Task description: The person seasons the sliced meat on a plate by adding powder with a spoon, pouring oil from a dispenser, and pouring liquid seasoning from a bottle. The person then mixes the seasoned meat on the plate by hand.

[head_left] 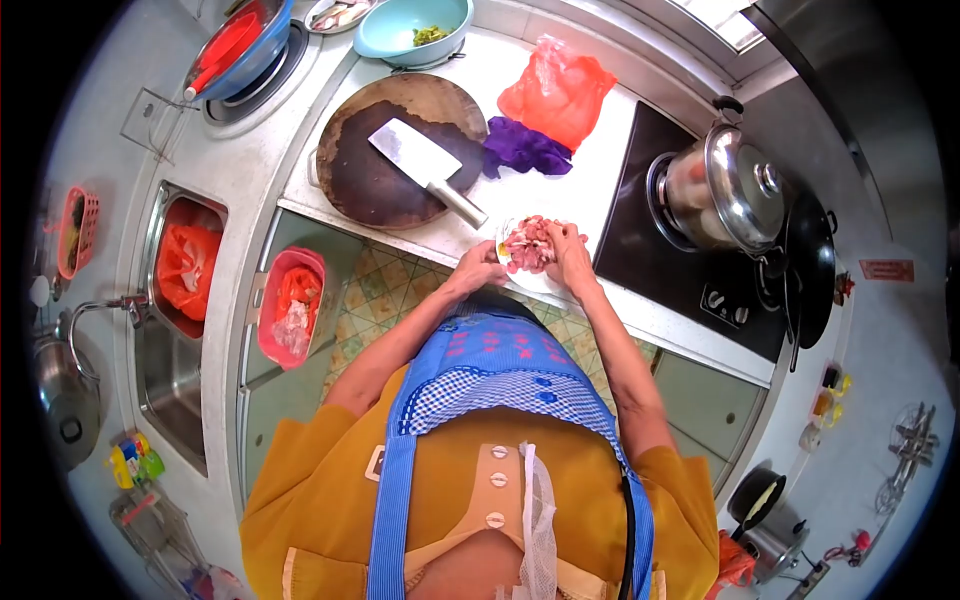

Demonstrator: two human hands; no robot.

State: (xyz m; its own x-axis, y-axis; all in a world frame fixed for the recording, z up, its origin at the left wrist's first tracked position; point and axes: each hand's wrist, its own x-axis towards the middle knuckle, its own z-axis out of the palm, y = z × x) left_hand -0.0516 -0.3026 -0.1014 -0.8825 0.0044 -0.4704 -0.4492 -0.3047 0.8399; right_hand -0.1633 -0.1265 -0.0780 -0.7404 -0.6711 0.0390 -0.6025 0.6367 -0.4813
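Cut pink meat [528, 243] is heaped on a white plate [505, 262] at the front edge of the counter. My left hand [480, 268] is closed on the plate's left rim. On the right side, my right hand [569, 253] rests against the meat with its fingers bent together; what its fingertips hold is hidden. A cleaver [415, 155] lies on the round wooden chopping board [350, 110], its handle pointing toward the plate. Beside the board are a purple cloth [525, 148] and a red plastic bag [560, 92].
A steel pot [725, 185] and a black wok [808, 270] stand on the black stove [645, 230] at right. A light blue bowl [413, 28] is behind the board. At left are a sink [160, 370] and a pink basket [268, 305] with bags.
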